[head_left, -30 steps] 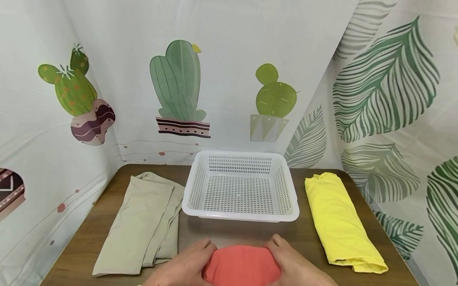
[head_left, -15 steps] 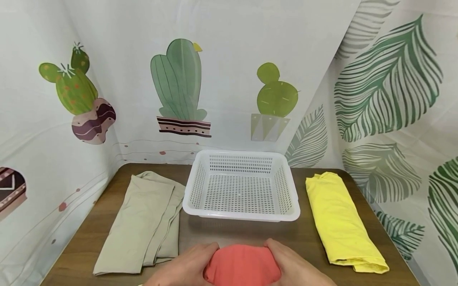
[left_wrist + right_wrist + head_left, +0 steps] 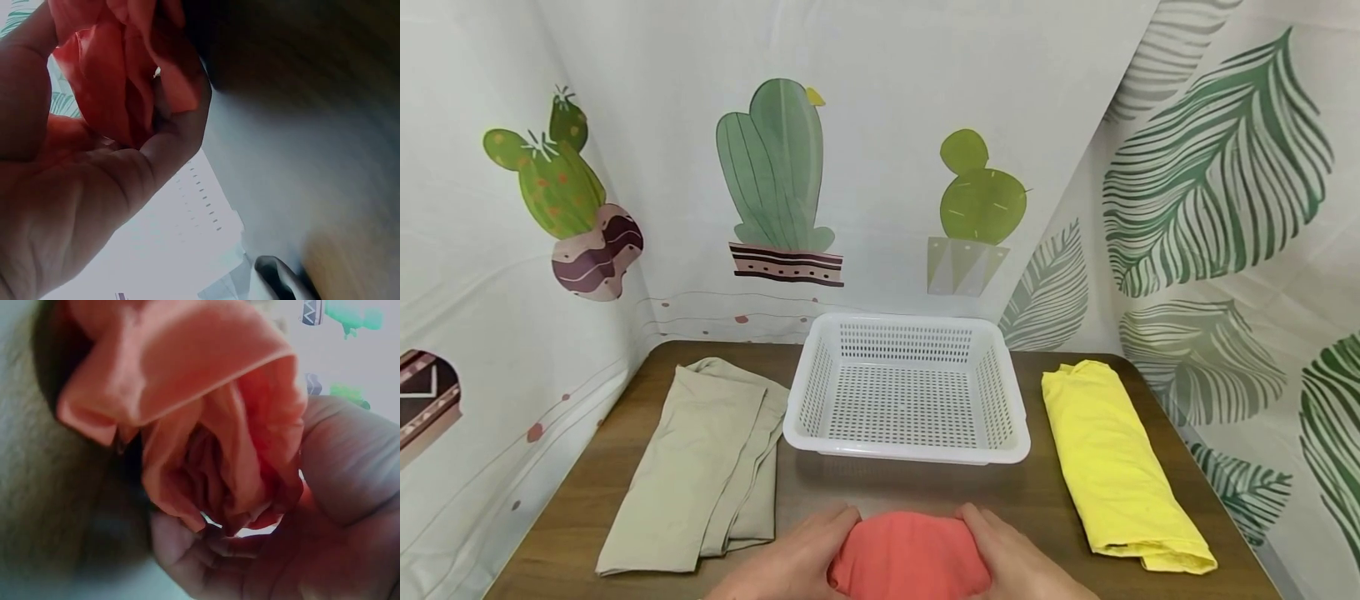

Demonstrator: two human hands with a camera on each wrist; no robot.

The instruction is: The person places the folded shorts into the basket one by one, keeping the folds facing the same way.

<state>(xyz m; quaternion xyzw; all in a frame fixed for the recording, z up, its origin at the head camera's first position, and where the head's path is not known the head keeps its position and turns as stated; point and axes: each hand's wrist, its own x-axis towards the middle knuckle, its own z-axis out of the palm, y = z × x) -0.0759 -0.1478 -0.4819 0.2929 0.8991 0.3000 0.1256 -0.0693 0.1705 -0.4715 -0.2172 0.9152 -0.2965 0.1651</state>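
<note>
Gripping from opposite sides, the left hand [image 3: 801, 554] and right hand [image 3: 1022, 558] curl fingers and thumb around the bundled red cloth [image 3: 910, 554], located at bottom centre of the head view. The white basket [image 3: 901, 408] stands just below frame centre, its perforated floor and walls exposed. On the brown table [image 3: 598, 483], the beige cloth [image 3: 685, 475] lies lower left beside the basket; the yellow cloth [image 3: 1120, 467] lies lower right, apart from it.
</note>
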